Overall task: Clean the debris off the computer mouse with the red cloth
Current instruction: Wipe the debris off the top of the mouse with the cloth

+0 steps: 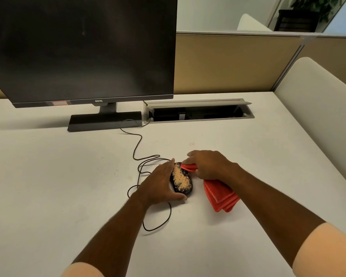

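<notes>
Now left hand (160,183) flat against crumb-strewn mouse (181,179), right hand (208,164) tight around red cloth (221,193).

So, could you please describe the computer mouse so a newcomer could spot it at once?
Start at the dark monitor on the white desk and follow the black cable forward. It ends at the mouse, black and dusted with tan crumbs, unlike the red cloth beside it.

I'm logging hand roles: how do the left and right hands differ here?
The left hand lies straight-fingered against the mouse; the right hand curls round the red cloth. The left hand flanks the mouse's left side; the right hand sits at its far end. Both are at the mouse.
</notes>
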`<state>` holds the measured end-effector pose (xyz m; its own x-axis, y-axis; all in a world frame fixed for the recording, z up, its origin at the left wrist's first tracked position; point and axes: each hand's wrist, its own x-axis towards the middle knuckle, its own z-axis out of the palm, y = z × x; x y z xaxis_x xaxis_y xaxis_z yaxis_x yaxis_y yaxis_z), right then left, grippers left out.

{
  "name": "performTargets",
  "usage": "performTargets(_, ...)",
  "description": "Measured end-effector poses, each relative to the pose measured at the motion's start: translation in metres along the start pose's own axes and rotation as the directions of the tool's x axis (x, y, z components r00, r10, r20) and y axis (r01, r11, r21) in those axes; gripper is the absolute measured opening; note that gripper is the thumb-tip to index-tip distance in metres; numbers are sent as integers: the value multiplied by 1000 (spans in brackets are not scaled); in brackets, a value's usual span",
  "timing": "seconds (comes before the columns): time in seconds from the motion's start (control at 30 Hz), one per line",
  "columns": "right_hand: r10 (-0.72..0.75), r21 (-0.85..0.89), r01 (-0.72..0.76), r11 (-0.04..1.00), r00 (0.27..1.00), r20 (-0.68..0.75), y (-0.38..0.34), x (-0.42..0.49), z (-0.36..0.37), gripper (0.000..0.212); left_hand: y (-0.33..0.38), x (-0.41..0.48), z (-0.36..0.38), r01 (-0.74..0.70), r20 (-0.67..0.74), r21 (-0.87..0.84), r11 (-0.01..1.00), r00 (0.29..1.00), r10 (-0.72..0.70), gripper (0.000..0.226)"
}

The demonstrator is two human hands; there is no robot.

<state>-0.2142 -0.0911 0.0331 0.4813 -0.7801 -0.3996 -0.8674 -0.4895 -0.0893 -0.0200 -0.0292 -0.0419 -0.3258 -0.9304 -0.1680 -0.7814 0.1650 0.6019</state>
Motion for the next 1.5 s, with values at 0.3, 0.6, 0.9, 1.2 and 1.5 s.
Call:
performTargets(0.3, -115, 39, 111, 993, 986, 120, 11, -19, -10, 61, 0, 0, -1, 1, 5, -17, 1000, 1000, -1, 134)
performTargets(0.6, 108, 48, -103, 994, 986, -123, -3, 3, -5, 56, 0, 0, 0, -11, -7, -9, 1000, 1000, 10, 133)
performTargets(0.9, 33, 9, -33, 999, 999, -24, -16, -6, -1, 60, -2, 1, 0, -14, -6, -12, 1000, 1000, 14, 134)
performTargets(1.2, 74, 140, -66, 988, 996, -55, -18, -28, 0, 59, -1, 1, -3, -17, 33, -7, 1000, 999, 17, 136)
performTargets(1.5, 182, 150, -169, 974, 980, -84, -33, -38, 30, 70, -1, 1, -3, -41, 20, 4, 999, 999, 41, 136)
